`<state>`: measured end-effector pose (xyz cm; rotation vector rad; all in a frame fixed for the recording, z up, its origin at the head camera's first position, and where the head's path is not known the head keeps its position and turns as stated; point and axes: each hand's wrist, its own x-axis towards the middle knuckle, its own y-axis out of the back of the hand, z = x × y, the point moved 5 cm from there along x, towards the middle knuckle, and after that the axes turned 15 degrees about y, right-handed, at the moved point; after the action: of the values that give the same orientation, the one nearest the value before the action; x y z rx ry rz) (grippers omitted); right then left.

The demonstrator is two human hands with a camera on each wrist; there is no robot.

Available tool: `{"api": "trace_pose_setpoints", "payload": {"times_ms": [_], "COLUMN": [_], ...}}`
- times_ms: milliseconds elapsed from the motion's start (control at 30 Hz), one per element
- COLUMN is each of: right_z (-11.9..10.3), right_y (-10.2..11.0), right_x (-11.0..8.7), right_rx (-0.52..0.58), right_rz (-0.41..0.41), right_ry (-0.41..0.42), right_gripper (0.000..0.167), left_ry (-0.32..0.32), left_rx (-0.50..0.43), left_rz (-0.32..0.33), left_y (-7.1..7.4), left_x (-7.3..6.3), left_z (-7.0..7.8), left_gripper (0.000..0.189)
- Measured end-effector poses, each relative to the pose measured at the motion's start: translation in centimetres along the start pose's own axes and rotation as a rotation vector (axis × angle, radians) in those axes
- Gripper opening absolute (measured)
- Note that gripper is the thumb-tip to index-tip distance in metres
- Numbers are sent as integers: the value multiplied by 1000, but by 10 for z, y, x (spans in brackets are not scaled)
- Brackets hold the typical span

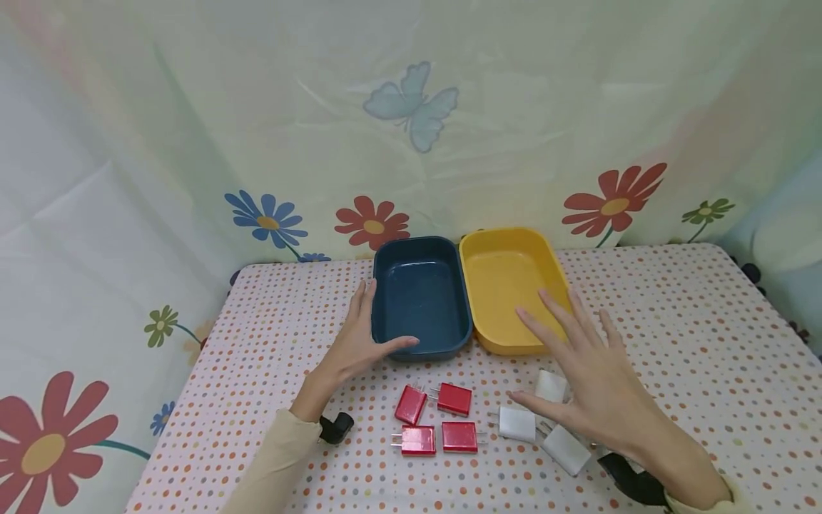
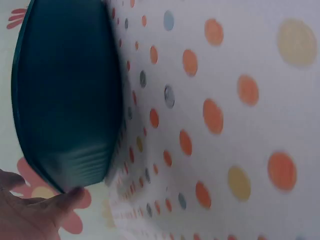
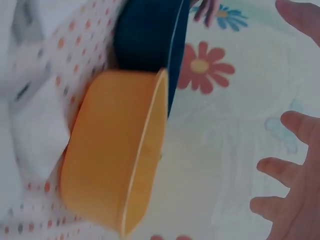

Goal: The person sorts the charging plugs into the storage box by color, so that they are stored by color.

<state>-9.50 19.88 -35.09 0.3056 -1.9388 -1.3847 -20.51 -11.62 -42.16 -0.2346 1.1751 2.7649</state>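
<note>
My left hand point(image 1: 355, 344) is spread at the left side of a dark blue bin point(image 1: 420, 296), its thumb over the near left corner. In the left wrist view its fingertips are at the rim of the blue bin point(image 2: 67, 95); I cannot tell how firmly they touch. My right hand point(image 1: 600, 382) hovers with spread fingers over the near right part of a yellow bin point(image 1: 504, 285) and holds nothing. Beneath and beside it lie several white plug adapters point(image 1: 516, 424), partly hidden by the hand. Several red plug adapters point(image 1: 418, 440) lie in front of the blue bin.
Both bins stand side by side on a dotted tablecloth point(image 1: 282, 321), against a flowered curtain point(image 1: 514, 128) at the back. A black wrist strap piece point(image 1: 337, 428) shows by the left sleeve, another strap point(image 1: 632, 482) by the right wrist.
</note>
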Motion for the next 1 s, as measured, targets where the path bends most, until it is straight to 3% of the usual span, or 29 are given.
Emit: {"api": "trace_pose_setpoints", "payload": {"times_ms": [200,333,500,633,833,1000], "right_z": [-31,-48,-63,-71,-74,-73], "right_y": [-4,-18,-45,-64,-83,-93], "right_x": [16,21,19,17,13,11], "right_rx": [111,183,342,446,469,457], "right_rz": [10,-49,-189,-241,-305,-314], "right_ry": [90,116,77,87,71,83], "right_gripper": [109,104,79,61,52,49], "left_ry": [69,99,123,122,106,115], "left_rx": [-15,-18,-24,-46,-63,-72], "left_rz": [-80,-116,-148,-159,-169,-178], "left_y": [-14,-17,-19,-20,-20,-20], "left_x": [3,6,8,8,10,10], "left_z": [-2,-3,-1,-1,-2,-3], "left_gripper": [145,149,151,151,152,152]}}
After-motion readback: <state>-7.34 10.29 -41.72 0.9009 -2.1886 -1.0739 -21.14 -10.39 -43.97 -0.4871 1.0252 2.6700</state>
